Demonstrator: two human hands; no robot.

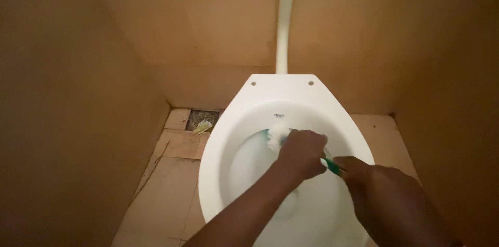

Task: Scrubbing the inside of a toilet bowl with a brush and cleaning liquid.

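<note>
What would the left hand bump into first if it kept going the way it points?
Probably the inner back wall of the white toilet bowl. The left hand grips the green brush pointing that way; depth is hard to judge.

A white vertical pipe (285, 18) rises at top centre against the tan tiled back wall (208, 29). At left centre, a dark square floor drain (202, 119) holds a small yellowish scrap (202, 127). Beige floor tiles (166, 184), stained and cracked, fill the lower left of the frame.
</note>
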